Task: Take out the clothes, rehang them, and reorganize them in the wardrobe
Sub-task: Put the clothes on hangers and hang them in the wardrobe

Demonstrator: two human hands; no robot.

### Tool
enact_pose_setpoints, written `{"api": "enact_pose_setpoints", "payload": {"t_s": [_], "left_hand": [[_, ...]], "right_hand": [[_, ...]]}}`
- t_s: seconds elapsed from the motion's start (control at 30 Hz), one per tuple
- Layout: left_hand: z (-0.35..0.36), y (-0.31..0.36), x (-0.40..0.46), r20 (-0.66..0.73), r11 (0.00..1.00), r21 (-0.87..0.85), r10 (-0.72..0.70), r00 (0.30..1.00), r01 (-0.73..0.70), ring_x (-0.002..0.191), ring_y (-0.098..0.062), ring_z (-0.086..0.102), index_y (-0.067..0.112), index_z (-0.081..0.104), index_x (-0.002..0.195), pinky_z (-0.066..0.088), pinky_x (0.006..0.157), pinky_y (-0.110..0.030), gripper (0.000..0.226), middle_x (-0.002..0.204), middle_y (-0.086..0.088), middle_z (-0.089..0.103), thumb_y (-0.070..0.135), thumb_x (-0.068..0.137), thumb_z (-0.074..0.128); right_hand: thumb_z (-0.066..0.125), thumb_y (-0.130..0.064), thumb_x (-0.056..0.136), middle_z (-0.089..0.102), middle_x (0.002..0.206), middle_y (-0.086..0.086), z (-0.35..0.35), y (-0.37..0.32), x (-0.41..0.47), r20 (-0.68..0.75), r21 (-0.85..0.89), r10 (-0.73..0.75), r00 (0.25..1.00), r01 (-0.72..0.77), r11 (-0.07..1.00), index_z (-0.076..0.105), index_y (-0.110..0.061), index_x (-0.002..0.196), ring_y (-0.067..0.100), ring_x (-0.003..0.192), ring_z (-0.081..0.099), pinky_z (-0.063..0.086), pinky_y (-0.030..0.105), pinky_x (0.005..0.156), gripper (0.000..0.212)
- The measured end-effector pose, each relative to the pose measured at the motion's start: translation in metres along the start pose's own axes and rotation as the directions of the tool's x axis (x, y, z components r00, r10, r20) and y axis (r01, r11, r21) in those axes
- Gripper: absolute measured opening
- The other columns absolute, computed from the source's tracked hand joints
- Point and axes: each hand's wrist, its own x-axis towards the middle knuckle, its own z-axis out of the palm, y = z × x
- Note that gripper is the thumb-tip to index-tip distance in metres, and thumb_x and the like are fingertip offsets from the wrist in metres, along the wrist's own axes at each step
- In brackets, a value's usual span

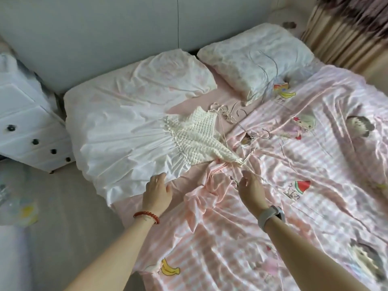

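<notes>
A person leans over a bed (69, 217) where a white dress (134, 143) lies spread flat across the pink striped cartoon-print duvet (304, 185), its skirt toward the bedside and its crocheted bodice (201, 135) pointing into the middle of the bed. The left hand (158, 191), a red bead bracelet (147, 216) at its wrist, rests with fingers spread and relaxed on the skirt's hem. The right hand (251, 189), with a pale watch (270, 215) on its wrist, reaches to the thin tie straps (241, 164) trailing from the bodice's tip; it appears to pinch them, though blur leaves the hold uncertain. Thin wire hangers (260, 133) lie tangled just beyond the bodice, with two pillows (256, 59) at the headboard and a white chest of drawers (27, 127) beside the bed. The step in hand looks like laying out and smoothing the garment before rehanging. The next move likely calls for freeing the straps from their tangle and drawing one hanger clear. The skirt is thin, gathered cotton-like cloth, much creased; the bodice is an open, chunky knit that could snag on a hook.
</notes>
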Motion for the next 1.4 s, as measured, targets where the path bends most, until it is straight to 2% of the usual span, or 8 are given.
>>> {"api": "enact_pose_setpoints", "payload": {"t_s": [0.13,0.27,0.5,0.6,0.67,0.8,1.1,1.4], "left_hand": [[0.051,-0.018,0.066,-0.039,0.997,0.072,-0.022,0.999,0.025,0.128,-0.034,0.033,0.007,0.039,0.135,0.036,0.099,-0.046,0.045,0.139,-0.015,0.038,0.018,0.092,0.049],[0.093,-0.033,0.117,-0.089,0.96,0.281,0.027,0.996,-0.001,0.135,-0.029,0.023,0.015,0.035,0.14,0.028,0.103,-0.048,0.056,0.145,-0.01,0.032,0.032,0.09,0.054],[0.118,-0.062,0.157,-0.185,0.954,0.272,0.184,0.966,-0.129,0.108,-0.045,0.05,0.008,0.067,0.109,0.045,0.086,-0.055,0.04,0.116,-0.022,0.058,0.019,0.072,0.077],[0.115,-0.07,0.151,-0.076,0.933,0.284,0.253,0.964,-0.223,0.112,-0.046,0.05,0.003,0.066,0.11,0.046,0.088,-0.056,0.051,0.118,-0.025,0.056,0.022,0.066,0.082],[0.112,-0.073,0.142,0.008,0.903,0.339,0.277,0.961,-0.263,0.114,-0.044,0.051,0.004,0.065,0.111,0.046,0.087,-0.056,0.054,0.121,-0.023,0.057,0.02,0.063,0.084],[0.103,-0.069,0.14,-0.126,0.961,0.199,0.218,0.968,-0.19,0.098,-0.037,0.06,0.003,0.071,0.094,0.049,0.08,-0.045,0.015,0.104,-0.016,0.067,0.005,0.079,0.069],[0.014,-0.048,0.108,-0.301,0.993,-0.043,0.096,0.949,-0.114,0.064,-0.025,0.057,0.013,0.067,0.094,0.035,0.059,-0.027,0.017,0.072,-0.004,0.067,0.02,0.094,0.051],[-0.005,-0.092,0.025,0.222,0.994,0.067,0.07,0.972,-0.086,0.089,-0.017,0.063,0.02,0.069,0.094,0.046,0.073,-0.031,0.02,0.092,0.005,0.07,0.029,0.093,0.051]], "right_hand": [[0.036,0.004,0.088,0.057,0.104,0.027,0.036,0.04,0.079,-0.098,0.075,0.088,0.991,-0.081,0.994,0.057,0.009,0.094,0.039,0.096,0.054,0.038,0.034,0.073,0.022],[0.039,-0.001,0.086,0.049,0.074,0.018,0.058,0.08,0.144,-0.143,0.13,0.219,0.965,-0.201,0.971,0.047,0.0,0.073,0.029,0.07,0.044,0.023,0.034,0.056,0.016],[0.047,-0.027,0.09,0.054,0.062,0.007,0.089,0.099,0.201,0.025,0.204,0.371,0.928,-0.368,0.907,0.053,-0.005,0.071,0.025,0.063,0.052,0.036,0.027,0.052,0.03],[0.044,-0.021,0.089,0.054,0.072,0.009,0.091,0.089,0.203,-0.012,0.278,0.453,0.891,-0.432,0.858,0.052,-0.002,0.088,0.025,0.072,0.053,0.038,0.03,0.058,0.02],[0.038,-0.013,0.089,0.049,0.077,0.006,0.091,0.083,0.193,-0.091,0.368,0.461,0.883,-0.401,0.839,0.044,-0.006,0.091,0.024,0.076,0.046,0.034,0.031,0.064,0.009],[0.039,-0.008,0.089,0.05,0.086,0.003,0.087,0.065,0.173,-0.25,0.428,0.375,0.893,-0.246,0.87,0.038,-0.014,0.086,0.022,0.076,0.045,0.032,0.03,0.068,0.007],[0.04,-0.016,0.095,0.049,0.074,-0.003,0.05,-0.008,0.139,-0.411,0.454,0.239,0.88,-0.03,0.89,0.047,-0.004,0.096,0.023,0.071,0.047,0.028,0.027,0.063,0.014],[0.038,-0.015,0.094,0.06,0.079,0.02,0.049,0.012,0.044,-0.157,0.313,0.309,0.938,-0.25,0.916,0.053,0.002,0.088,0.036,0.076,0.058,0.033,0.032,0.059,0.023]]}}
